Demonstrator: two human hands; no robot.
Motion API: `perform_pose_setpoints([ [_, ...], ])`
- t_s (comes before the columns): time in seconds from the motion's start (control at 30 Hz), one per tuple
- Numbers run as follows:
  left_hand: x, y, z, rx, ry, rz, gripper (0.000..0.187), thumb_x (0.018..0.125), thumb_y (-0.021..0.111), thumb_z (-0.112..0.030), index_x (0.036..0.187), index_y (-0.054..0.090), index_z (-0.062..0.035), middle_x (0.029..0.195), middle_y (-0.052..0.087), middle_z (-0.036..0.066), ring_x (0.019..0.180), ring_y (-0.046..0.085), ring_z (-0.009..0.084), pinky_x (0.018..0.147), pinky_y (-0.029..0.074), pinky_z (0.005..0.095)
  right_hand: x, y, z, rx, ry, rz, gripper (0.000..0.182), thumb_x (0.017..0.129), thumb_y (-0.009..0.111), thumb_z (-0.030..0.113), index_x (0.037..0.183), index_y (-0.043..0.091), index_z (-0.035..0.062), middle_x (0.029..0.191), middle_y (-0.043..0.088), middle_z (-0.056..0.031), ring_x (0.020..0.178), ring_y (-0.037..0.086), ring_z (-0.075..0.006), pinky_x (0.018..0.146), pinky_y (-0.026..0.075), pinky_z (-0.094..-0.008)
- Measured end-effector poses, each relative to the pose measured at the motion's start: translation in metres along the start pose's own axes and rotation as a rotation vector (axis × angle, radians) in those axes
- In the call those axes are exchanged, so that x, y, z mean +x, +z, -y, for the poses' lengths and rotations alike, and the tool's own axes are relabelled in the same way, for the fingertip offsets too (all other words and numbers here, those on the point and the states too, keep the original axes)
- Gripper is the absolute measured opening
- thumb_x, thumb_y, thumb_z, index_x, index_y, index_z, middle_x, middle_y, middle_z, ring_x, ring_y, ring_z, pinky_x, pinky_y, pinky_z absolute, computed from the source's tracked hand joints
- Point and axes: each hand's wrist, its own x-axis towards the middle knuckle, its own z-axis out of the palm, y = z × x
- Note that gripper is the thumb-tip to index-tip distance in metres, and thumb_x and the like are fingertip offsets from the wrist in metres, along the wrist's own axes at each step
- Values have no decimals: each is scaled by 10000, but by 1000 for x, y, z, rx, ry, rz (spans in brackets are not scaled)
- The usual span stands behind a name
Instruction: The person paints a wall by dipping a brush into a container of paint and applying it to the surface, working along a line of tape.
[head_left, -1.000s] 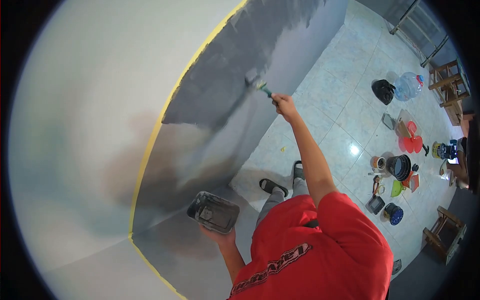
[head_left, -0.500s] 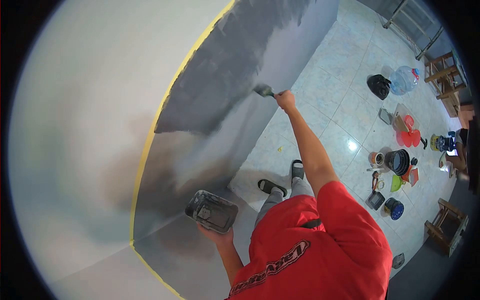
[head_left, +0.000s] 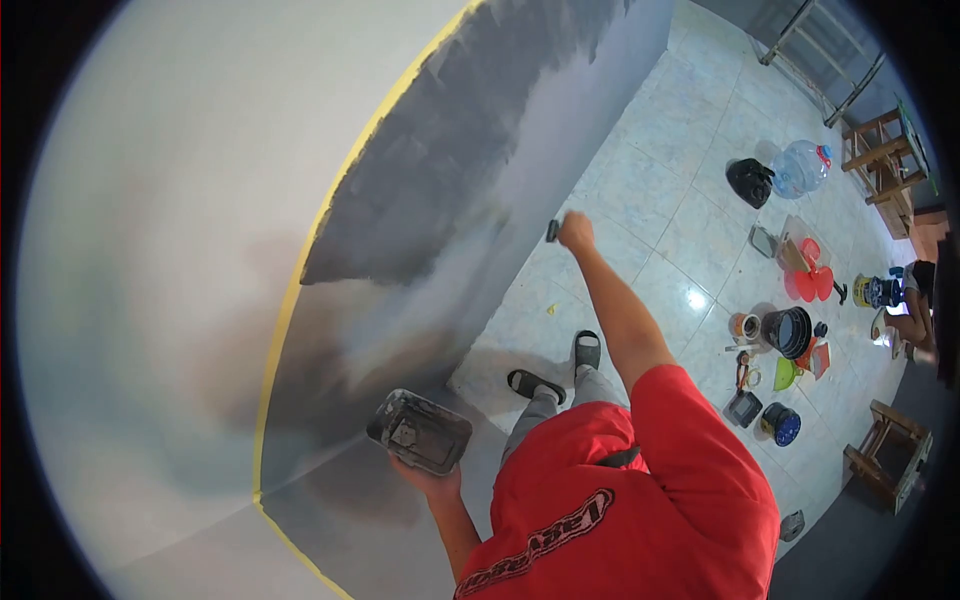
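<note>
My left hand (head_left: 432,480) holds a black paint tray (head_left: 420,431) from below, with grey paint smeared inside it. At the end of my outstretched arm, my right hand (head_left: 576,232) is closed round a paintbrush (head_left: 553,231), whose dark head shows just left of the fingers, near the lower part of the wall. Dark grey paint (head_left: 420,170) covers the upper middle of the wall section, and a paler grey area lies beside it. Yellow tape (head_left: 348,165) borders the painted part against the white wall (head_left: 200,180).
Tiled floor (head_left: 640,190) lies right of the wall. On it stand a black bucket (head_left: 786,332), a blue-stained pot (head_left: 781,424), a clear water bottle (head_left: 800,169), a black bag (head_left: 750,182) and wooden stools (head_left: 888,455). Another person (head_left: 915,310) is at the far right edge.
My right hand has moved down with the brush, from the dark painted area toward the wall's lower edge. The tray in my left hand has hardly moved; the view has shifted slightly.
</note>
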Motion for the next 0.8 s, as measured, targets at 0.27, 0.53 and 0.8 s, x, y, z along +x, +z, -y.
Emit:
perform_pose_setpoints([
  [0.27, -17, 24, -9, -100, 38, 8, 594, 965, 405, -570, 1419, 504, -202, 1413, 543, 49, 1287, 523, 293, 1078, 423, 480, -215, 147, -101, 361, 93, 461, 454, 943, 561, 420, 863, 724, 3, 666, 661, -159, 573, 648, -252, 536, 473, -430],
  [0.53, -29, 34, -16, -77, 61, 59, 627, 976, 408, -582, 1431, 481, -158, 1392, 555, 82, 1270, 532, 307, 1074, 423, 478, -263, 99, -107, 446, 15, 682, 553, 1007, 463, 475, 719, 601, 23, 606, 566, -113, 509, 566, -235, 464, 442, -399],
  [0.8, -36, 42, -46, -32, -7, 204, 641, 983, 407, -578, 1432, 471, -126, 1385, 552, 103, 1247, 547, 311, 1046, 454, 476, -252, -163, 79, 1014, -228, 703, 317, 1058, 480, 344, 923, 580, 75, 653, 477, 22, 533, 431, -73, 491, 377, -245],
])
